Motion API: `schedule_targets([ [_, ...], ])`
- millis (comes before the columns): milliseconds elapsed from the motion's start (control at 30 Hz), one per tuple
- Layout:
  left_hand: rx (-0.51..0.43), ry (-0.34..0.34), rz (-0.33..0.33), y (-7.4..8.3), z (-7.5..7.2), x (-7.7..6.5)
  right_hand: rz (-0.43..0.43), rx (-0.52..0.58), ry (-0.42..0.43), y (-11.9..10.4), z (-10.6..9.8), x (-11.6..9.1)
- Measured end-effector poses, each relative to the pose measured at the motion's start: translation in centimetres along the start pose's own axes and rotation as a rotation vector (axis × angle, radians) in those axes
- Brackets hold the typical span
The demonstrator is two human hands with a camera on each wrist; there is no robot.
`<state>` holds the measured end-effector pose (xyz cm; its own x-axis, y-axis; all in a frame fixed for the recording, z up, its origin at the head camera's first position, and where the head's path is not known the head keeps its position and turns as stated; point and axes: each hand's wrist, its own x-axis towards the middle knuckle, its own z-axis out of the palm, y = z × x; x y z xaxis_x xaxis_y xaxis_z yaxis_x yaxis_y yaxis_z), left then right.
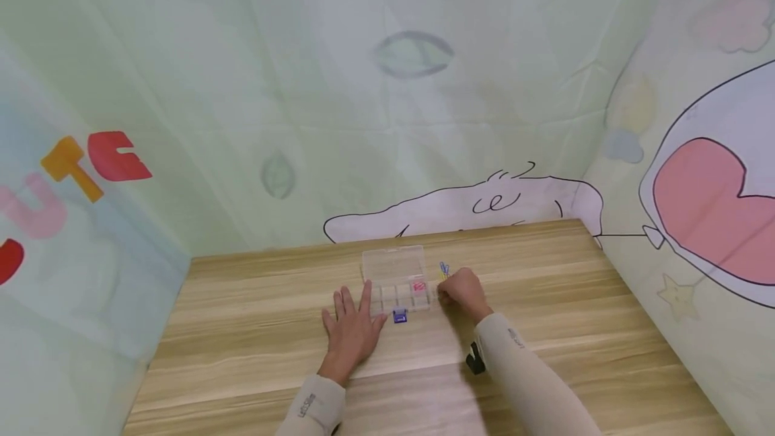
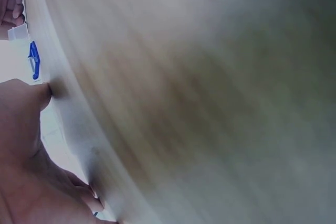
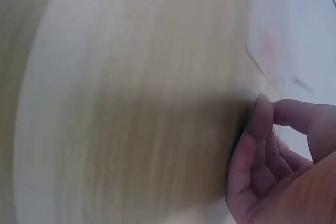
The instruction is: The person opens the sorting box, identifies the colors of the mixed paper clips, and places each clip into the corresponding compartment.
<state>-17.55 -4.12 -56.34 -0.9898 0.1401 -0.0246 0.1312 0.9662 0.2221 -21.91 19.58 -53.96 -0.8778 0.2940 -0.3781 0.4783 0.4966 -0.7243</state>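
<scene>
A clear plastic compartment box [image 1: 403, 298] stands on the wooden table with its lid [image 1: 393, 264] raised at the back. Red paper clips [image 1: 419, 286] fill a compartment at its right end; a blue latch [image 1: 399, 316] sits on its front edge. My left hand [image 1: 351, 332] is spread at the box's left side, forefinger along it and thumb by the front corner. Just right of the box, my right hand [image 1: 465, 293] is low over the table, thumb and forefinger together. Fingers hide what is between them; I cannot tell whether they pinch a clip. Blue paper clips [image 1: 445, 266] lie behind it.
Wood-grain table top [image 1: 242, 328] extends around the box on all sides. Printed cloth [image 1: 339, 120] hangs behind the table's far edge and along both sides. A black strap piece [image 1: 475, 358] shows beside the right sleeve [image 1: 521, 369].
</scene>
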Motion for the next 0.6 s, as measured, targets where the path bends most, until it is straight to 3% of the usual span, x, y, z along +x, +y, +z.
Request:
schedule_targets([
  [100,-0.005,0.007,0.004,-0.1,-0.2,0.0,0.088,0.329,-0.095,0.5,-0.4,0.6],
  [233,-0.002,0.012,0.006,0.0,-0.2,-0.1,0.198,0.575,-0.215,1.0,-1.1,0.9],
  [433,-0.011,0.032,0.017,0.0,-0.2,-0.2,0.324,0.742,-0.351,1.1,-1.7,0.6],
  [600,-0.015,0.042,0.025,-0.1,-0.1,-0.2,0.34,0.807,-0.401,0.8,-1.8,0.3],
])
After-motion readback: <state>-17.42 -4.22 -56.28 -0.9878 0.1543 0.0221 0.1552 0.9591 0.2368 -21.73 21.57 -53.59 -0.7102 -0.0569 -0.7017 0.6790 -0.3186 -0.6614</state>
